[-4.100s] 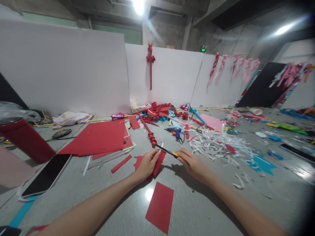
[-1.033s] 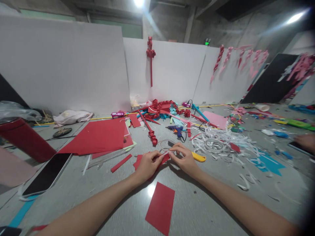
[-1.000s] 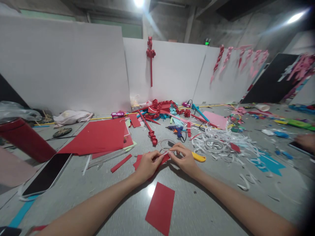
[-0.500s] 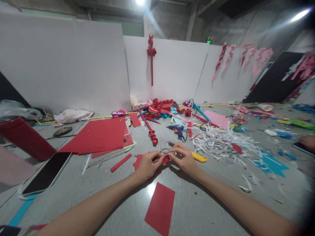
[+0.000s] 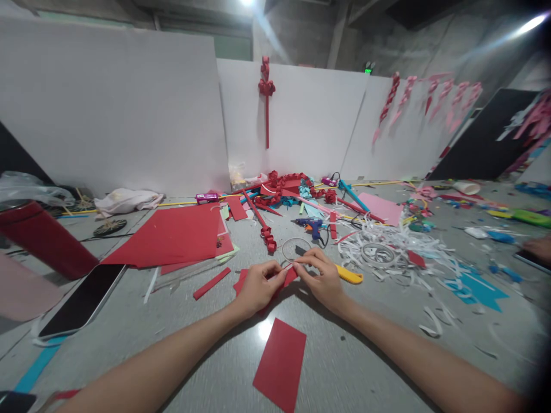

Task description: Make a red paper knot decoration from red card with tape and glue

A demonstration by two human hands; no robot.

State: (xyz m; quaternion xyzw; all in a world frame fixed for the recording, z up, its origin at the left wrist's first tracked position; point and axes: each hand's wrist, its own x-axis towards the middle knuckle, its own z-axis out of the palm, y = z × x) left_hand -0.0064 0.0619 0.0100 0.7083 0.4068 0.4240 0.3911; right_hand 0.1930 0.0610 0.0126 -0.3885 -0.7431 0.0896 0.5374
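Note:
My left hand [image 5: 260,287] is closed, thumb and forefinger pinching a small piece of red paper [image 5: 291,277]. Opposite it, my right hand [image 5: 322,279] pinches the same piece near its upper edge, fingertips close to my left ones. A thin pale ring, which looks like a tape roll [image 5: 289,241], stands just beyond the fingertips. Beside my right hand lies a yellow-handled cutter [image 5: 349,275], partly covered by that hand. More red paper [image 5: 241,280] lies partly under my left hand. A loose red paper rectangle [image 5: 280,362] rests on the floor nearer me.
A blue glue gun [image 5: 313,227] lies ahead, beside red paper chains [image 5: 267,238]. White paper scraps [image 5: 387,244] spread to the right. Leftward are large red sheets [image 5: 172,235], a phone [image 5: 84,301] and a red cylinder [image 5: 45,238]. Another person's hand [image 5: 540,252] shows at far right.
My fingers have shifted slightly on the red paper, and its piece now shows tilted upward between them. The pale ring and a dark tip behind my right fingers are more visible.

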